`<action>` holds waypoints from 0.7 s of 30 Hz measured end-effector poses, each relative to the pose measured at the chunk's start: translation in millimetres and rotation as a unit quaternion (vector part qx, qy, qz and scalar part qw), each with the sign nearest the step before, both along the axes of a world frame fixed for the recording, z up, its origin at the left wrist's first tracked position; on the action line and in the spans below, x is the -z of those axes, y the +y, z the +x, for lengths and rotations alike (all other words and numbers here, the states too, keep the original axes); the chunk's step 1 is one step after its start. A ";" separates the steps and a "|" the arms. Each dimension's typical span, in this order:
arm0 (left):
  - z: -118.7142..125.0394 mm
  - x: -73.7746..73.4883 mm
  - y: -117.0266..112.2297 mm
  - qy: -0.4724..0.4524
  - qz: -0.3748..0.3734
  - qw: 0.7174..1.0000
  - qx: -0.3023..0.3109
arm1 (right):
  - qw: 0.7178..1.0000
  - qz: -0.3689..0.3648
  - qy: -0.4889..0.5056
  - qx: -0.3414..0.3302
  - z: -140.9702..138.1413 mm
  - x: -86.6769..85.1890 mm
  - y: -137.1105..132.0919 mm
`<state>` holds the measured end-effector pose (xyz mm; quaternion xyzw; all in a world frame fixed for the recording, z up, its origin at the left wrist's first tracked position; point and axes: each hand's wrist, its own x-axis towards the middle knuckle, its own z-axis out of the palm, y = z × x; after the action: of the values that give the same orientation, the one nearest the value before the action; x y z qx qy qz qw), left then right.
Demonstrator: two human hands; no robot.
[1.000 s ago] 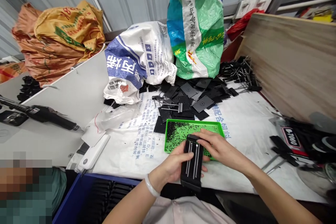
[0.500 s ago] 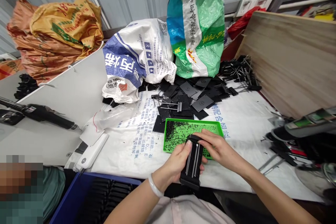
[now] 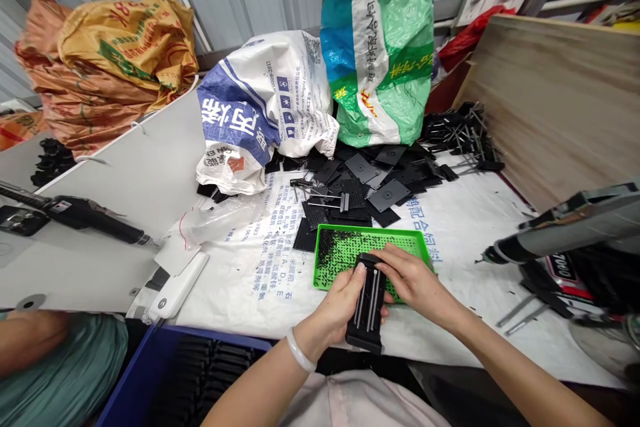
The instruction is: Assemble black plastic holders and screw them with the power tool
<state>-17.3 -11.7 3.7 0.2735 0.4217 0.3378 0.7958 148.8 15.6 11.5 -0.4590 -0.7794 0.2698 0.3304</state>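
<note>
Landmark = green tray (image 3: 400,245), on the white printed sheet over the desk (image 3: 140,180).

- Far left of tray: another person's sleeve (image 3: 65,373) at the desk's near edge; black power tool (image 3: 95,225) lying flat on the desk.
- Far left and behind tray: orange-yellow sacks (image 3: 110,60), bulging, contents not visible.
- Near-left of tray, below the desk edge: blue bin (image 3: 125,377), black parts stacked inside.
- Left of tray: white device (image 3: 177,288) and a clear plastic bag (image 3: 215,220).
- Behind-left of tray: white-blue sack (image 3: 260,113), slumped, mouth hidden.
- Tray itself: small black screws heaped in its left part, the rest mostly bare green.
- Just behind tray: loose pile of black plates (image 3: 373,183); behind that a green sack (image 3: 385,47), upright.
- Near edge of tray: black part (image 3: 369,310) with two metal rods along it, held off the desk. Left hand (image 3: 337,307) wrapped round its left side, gripping. Right hand (image 3: 415,280) has its fingers curled onto the part's top end.
- Right of tray: grey electric screwdriver (image 3: 565,227), tip pointing toward the tray.
</note>
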 end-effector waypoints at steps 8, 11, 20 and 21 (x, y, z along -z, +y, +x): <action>-2.7 -3.5 -2.3 -0.042 0.041 0.998 0.024 | 0.998 0.030 0.049 0.010 6.1 13.0 -5.2; -1.5 -1.5 -3.5 -0.021 0.058 0.998 0.022 | 0.999 0.020 0.032 0.010 4.8 11.4 -4.6; 3.3 7.5 -6.6 -0.053 0.024 0.998 -0.032 | 0.992 -0.111 0.051 0.015 4.4 1.6 5.9; 3.0 8.4 -6.9 -0.064 0.016 0.997 -0.038 | 0.988 -0.130 0.075 0.019 3.0 3.3 5.1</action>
<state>-14.2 -18.6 -4.7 0.2483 0.3745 0.3912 0.8032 151.9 20.6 8.3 -0.4910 -0.7017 0.3966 0.3306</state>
